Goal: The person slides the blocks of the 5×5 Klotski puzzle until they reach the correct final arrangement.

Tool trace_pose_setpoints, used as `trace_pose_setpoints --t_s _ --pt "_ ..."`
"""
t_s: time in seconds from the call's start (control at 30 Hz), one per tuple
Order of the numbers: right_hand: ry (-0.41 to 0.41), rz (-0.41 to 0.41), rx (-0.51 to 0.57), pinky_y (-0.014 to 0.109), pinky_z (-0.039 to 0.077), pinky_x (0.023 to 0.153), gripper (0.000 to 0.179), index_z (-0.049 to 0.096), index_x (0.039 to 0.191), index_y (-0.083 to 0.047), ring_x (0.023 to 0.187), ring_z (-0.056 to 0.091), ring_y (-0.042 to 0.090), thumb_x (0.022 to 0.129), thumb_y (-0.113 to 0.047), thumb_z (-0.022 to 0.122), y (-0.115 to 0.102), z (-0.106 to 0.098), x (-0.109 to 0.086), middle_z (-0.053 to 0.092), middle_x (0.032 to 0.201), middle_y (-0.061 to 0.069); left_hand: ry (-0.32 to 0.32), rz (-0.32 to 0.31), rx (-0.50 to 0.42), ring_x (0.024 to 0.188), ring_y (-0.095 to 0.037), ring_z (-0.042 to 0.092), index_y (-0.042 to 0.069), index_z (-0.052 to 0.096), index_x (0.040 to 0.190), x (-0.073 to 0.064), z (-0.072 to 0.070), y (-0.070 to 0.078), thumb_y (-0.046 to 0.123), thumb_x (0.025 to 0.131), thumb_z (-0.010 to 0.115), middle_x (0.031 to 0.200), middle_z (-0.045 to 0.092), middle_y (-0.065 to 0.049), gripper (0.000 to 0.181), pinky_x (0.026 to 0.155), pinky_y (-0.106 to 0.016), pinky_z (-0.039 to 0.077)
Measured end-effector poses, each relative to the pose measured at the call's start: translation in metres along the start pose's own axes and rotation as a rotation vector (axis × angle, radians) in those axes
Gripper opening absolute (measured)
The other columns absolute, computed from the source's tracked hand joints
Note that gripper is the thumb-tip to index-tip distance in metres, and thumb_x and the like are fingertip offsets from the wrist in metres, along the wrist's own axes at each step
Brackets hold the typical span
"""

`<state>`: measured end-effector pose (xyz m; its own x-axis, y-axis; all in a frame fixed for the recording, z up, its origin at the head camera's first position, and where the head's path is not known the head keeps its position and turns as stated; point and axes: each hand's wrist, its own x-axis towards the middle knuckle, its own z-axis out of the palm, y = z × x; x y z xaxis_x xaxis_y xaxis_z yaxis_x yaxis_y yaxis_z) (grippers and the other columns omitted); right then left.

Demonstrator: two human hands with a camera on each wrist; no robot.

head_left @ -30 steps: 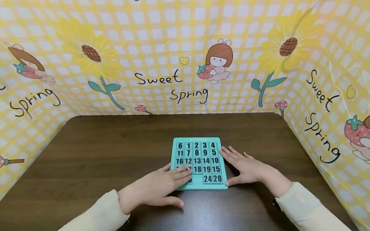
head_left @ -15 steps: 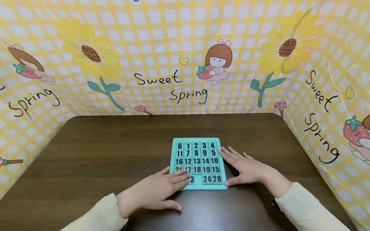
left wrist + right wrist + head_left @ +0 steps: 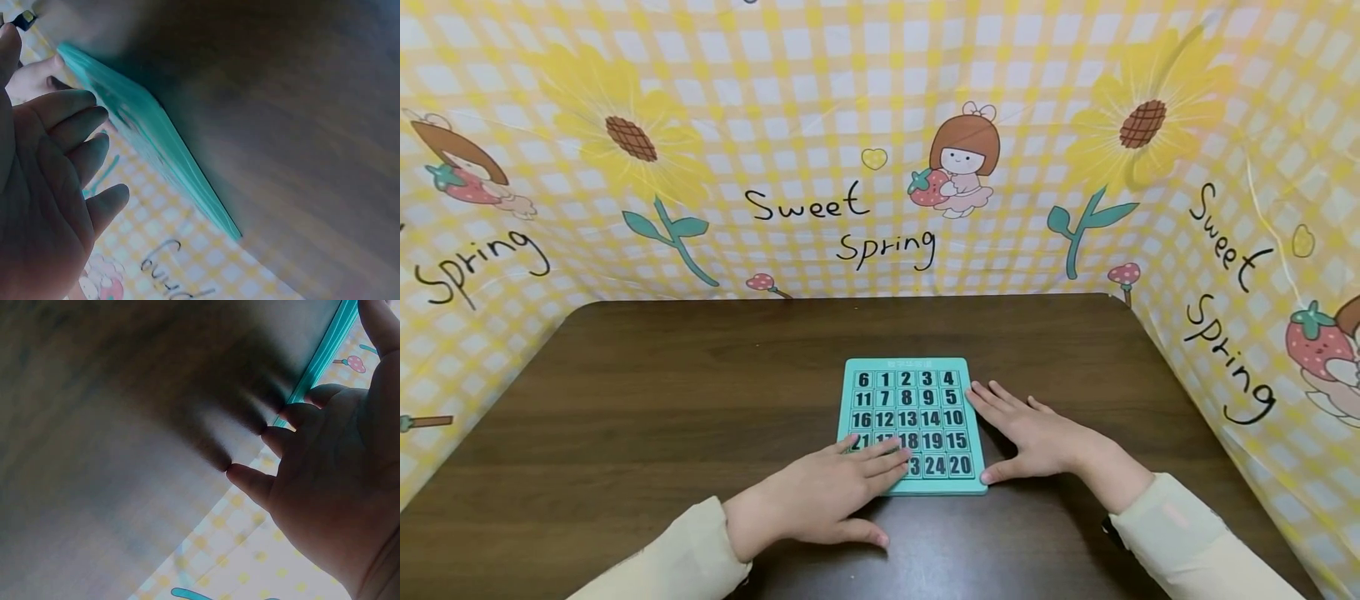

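A turquoise sliding number puzzle [image 3: 940,487] lies flat on the table, with black-numbered tiles [image 3: 929,418] in a square grid. My left hand [image 3: 827,496] reaches over its lower left corner, fingers extended with the tips on the bottom rows; they hide the tiles there and part of the 23. The thumb stretches out over the table in front. In the left wrist view the left hand's fingers [image 3: 94,159] stand out loosely by the board's side. My right hand [image 3: 1037,437] braces the board's right edge, fingertips near the upper side and thumb at the lower corner.
The dark brown wooden table [image 3: 662,375] extends around the puzzle on all sides. Behind it and along both sides hangs a yellow checked cloth [image 3: 820,108] with printed flowers and lettering.
The 23 tile has slid right along the bottom row into the gap beside the 24. My left hand first drew back slightly left, then moved right with it. My right hand stays in place.
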<state>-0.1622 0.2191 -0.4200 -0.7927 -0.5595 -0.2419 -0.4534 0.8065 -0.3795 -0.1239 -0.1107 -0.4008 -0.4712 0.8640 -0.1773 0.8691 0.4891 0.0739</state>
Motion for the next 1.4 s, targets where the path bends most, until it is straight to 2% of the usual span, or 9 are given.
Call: trace_pose_setpoints --t_s 0.13,0.3,0.47,0.63,0.87,1.03,1.17,1.4 --pt "-0.004 0.004 -0.001 0.074 0.017 0.113 0.113 0.010 0.162 -0.020 0.156 0.005 0.031 0.079 -0.071 0.067 0.001 0.001 0.001 0.006 0.169 0.001 0.014 -0.047 -0.039 0.153 -0.020 0.023 0.011 0.037 0.154 -0.012 -0.003 -0.006 0.064 0.097 0.044 0.164 0.030 -0.003 0.079 0.117 -0.059 0.030" --pt "-0.006 0.009 0.000 0.074 0.017 0.113 0.113 0.009 0.162 -0.020 0.156 0.005 0.031 0.079 -0.071 0.067 0.002 0.002 0.000 0.006 0.169 0.001 0.034 -0.123 -0.085 0.153 -0.023 0.023 0.011 0.040 0.153 -0.036 -0.002 -0.014 0.063 0.097 0.045 0.163 0.033 -0.003 0.076 0.115 -0.064 0.029" --pt "-0.001 0.008 -0.003 0.073 0.016 0.113 0.113 0.009 0.162 -0.020 0.156 0.005 0.031 0.079 -0.071 0.067 0.003 0.001 -0.001 0.006 0.169 0.001 0.044 -0.148 -0.115 0.153 -0.024 0.025 0.011 0.043 0.151 -0.050 0.001 -0.014 0.065 0.097 0.042 0.160 0.037 -0.002 0.076 0.113 -0.065 0.030" --pt "0.006 0.004 -0.002 0.074 0.016 0.113 0.114 0.010 0.162 -0.019 0.156 0.005 0.032 0.079 -0.072 0.066 0.004 0.002 0.000 0.007 0.169 0.002 0.044 -0.141 -0.108 0.153 -0.023 0.026 0.013 0.042 0.152 -0.048 0.006 -0.013 0.066 0.097 0.040 0.161 0.036 -0.002 0.077 0.114 -0.064 0.031" --pt "-0.004 0.013 0.005 0.073 0.016 0.114 0.113 0.008 0.162 -0.021 0.157 0.004 0.030 0.079 -0.071 0.067 0.001 0.001 0.000 0.005 0.169 0.000 0.040 -0.108 -0.086 0.153 -0.021 0.026 0.014 0.039 0.154 -0.037 0.009 -0.010 0.066 0.097 0.040 0.162 0.033 0.000 0.077 0.115 -0.062 0.031" --pt "-0.002 -0.003 0.018 0.074 0.015 0.113 0.112 0.010 0.162 -0.018 0.156 0.006 0.033 0.080 -0.070 0.067 -0.001 0.001 0.000 0.007 0.169 0.003 0.020 -0.096 -0.093 0.153 -0.019 0.024 0.014 0.038 0.154 -0.030 0.008 -0.009 0.067 0.097 0.039 0.163 0.031 0.000 0.078 0.116 -0.060 0.031" --pt "-0.004 -0.002 0.019 0.074 0.015 0.113 0.112 0.009 0.162 -0.019 0.156 0.006 0.033 0.080 -0.070 0.067 -0.001 0.001 0.000 0.007 0.169 0.003 0.023 -0.099 -0.089 0.153 -0.020 0.024 0.012 0.037 0.155 -0.028 0.006 -0.014 0.066 0.097 0.041 0.164 0.030 -0.002 0.079 0.115 -0.062 0.030" --pt "-0.001 0.004 0.011 0.073 0.015 0.114 0.113 0.009 0.162 -0.019 0.156 0.005 0.032 0.079 -0.070 0.067 0.000 0.000 0.000 0.007 0.169 0.002 0.047 -0.152 -0.102 0.153 -0.023 0.023 0.010 0.035 0.155 -0.027 0.001 -0.029 0.062 0.096 0.048 0.164 0.029 -0.004 0.080 0.115 -0.065 0.028"
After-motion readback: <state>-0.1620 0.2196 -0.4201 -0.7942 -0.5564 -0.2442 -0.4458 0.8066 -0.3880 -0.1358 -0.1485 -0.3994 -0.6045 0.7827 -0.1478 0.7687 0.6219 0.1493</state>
